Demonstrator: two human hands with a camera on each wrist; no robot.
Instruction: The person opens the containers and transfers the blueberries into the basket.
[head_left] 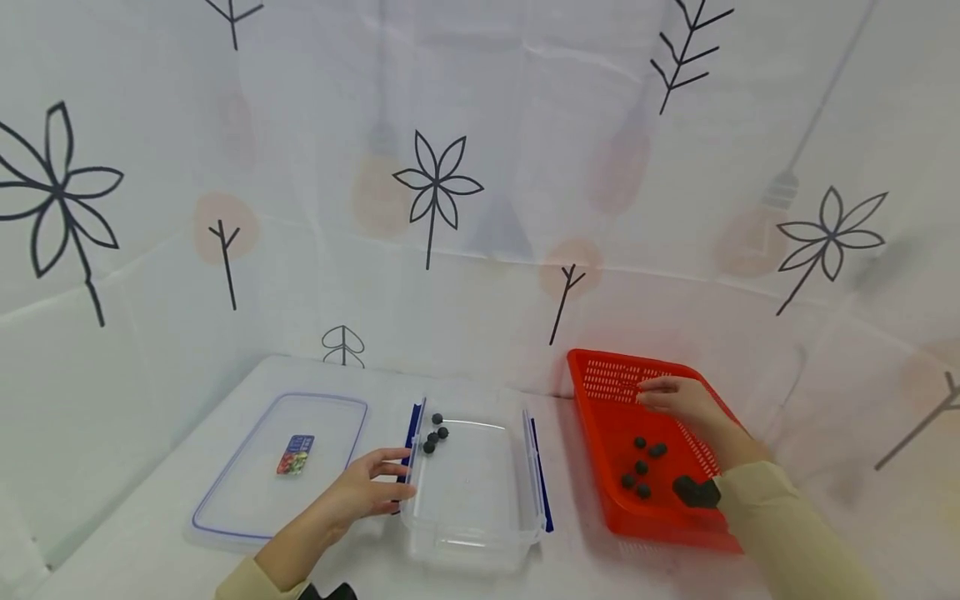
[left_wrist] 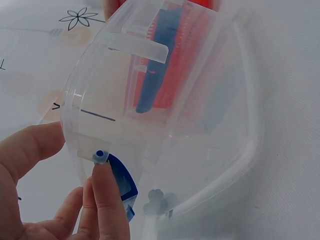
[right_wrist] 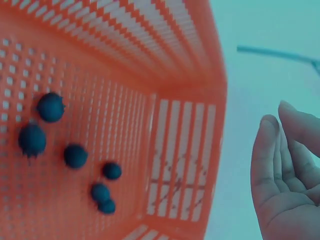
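Fingers of the left hand (head_left: 367,489) lie spread against the clear box (head_left: 472,533); too hard a push might tip it and roll its dark balls (head_left: 429,447) away. Farther off, the right hand (head_left: 686,407) hangs up by the red basket (head_left: 630,522) where more balls (head_left: 641,467) lie, fingertips a bit apart, nothing seen between them; a loose pinch might drop one.
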